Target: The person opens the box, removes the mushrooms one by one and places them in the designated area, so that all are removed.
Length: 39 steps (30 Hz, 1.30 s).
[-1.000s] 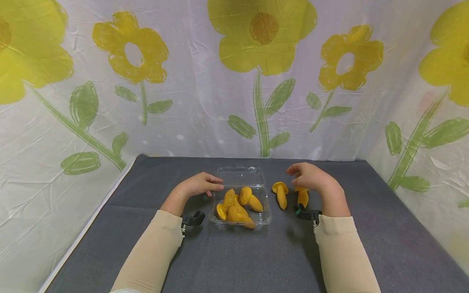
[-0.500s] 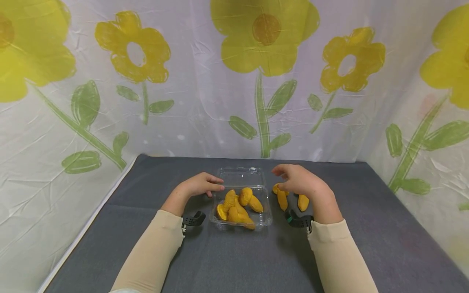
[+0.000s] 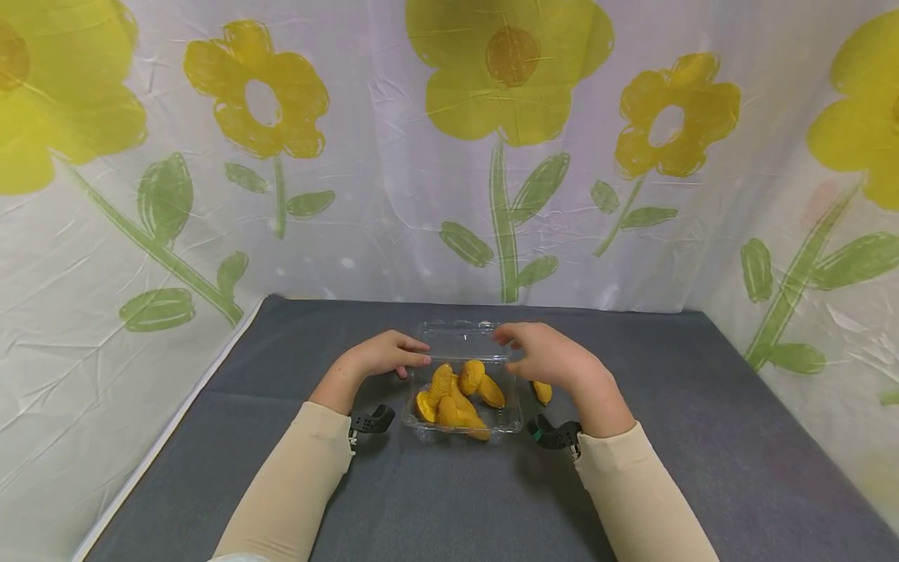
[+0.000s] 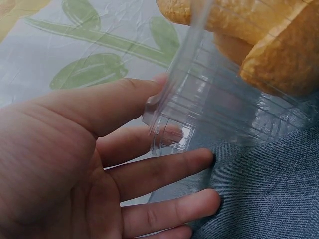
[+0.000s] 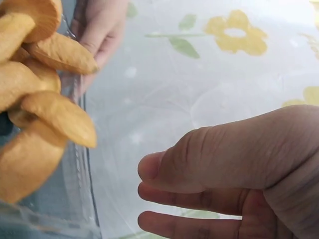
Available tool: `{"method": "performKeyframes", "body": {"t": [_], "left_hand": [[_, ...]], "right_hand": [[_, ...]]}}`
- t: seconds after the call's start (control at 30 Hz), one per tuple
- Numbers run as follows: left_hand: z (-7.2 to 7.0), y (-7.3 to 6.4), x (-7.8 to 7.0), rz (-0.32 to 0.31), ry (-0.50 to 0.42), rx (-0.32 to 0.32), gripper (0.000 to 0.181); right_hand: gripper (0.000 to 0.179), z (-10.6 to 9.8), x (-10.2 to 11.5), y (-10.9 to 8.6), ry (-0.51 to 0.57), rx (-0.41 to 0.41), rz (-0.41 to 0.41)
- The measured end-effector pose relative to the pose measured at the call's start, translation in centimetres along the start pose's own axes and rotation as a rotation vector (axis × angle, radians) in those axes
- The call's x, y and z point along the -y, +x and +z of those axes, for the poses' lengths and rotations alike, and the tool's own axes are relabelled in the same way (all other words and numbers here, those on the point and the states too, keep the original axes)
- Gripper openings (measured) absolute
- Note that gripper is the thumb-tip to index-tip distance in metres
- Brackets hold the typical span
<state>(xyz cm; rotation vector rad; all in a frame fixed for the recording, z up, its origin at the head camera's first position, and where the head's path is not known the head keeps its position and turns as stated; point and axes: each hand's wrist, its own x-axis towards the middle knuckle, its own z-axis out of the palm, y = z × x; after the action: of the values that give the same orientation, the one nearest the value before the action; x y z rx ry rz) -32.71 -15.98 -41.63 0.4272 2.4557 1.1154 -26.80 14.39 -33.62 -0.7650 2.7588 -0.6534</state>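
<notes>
A clear plastic clamshell box (image 3: 515, 414) sits on the dark cloth, its lid (image 3: 456, 339) folded back behind it. Several yellow-orange mushrooms (image 3: 460, 406) lie in the box. My left hand (image 3: 379, 353) is at the back left corner; in the left wrist view its thumb and index finger meet the plastic edge, and the other fingers extend straight. Above the box's back right corner hovers my right hand (image 3: 555, 359). The right wrist view shows its thumb and fingers (image 5: 194, 199) apart from the box and holding nothing.
Right of the box, part of one loose mushroom (image 3: 541, 392) shows below the right hand. A dark grey cloth (image 3: 449, 499) covers the table. A curtain (image 3: 365, 195) printed with yellow flowers stands behind and at both sides.
My right hand has moved left, from above the loose mushrooms to the box's right back corner. One loose mushroom has become hidden by the right arm. The left hand stays in place.
</notes>
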Motion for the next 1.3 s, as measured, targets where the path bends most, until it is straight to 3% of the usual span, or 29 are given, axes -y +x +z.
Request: {"method": "performKeyframes", "body": {"t": [0.63,0.97,1.3], "left_hand": [[-0.1,0.0,0.0,0.006,0.000,0.001,0.054],[0.1,0.1,0.1,-0.007,0.021,0.000,0.054],[0.1,0.2,0.1,-0.001,0.024,-0.011,0.053]], "right_hand": [[0.046,3.0,1.4,2.0,-0.059,0.073,-0.063],[0.032,4.3,1.4,2.7,-0.214,0.024,-0.117],[0.032,4.3,1.3,2.8,-0.209,0.013,-0.124]]}}
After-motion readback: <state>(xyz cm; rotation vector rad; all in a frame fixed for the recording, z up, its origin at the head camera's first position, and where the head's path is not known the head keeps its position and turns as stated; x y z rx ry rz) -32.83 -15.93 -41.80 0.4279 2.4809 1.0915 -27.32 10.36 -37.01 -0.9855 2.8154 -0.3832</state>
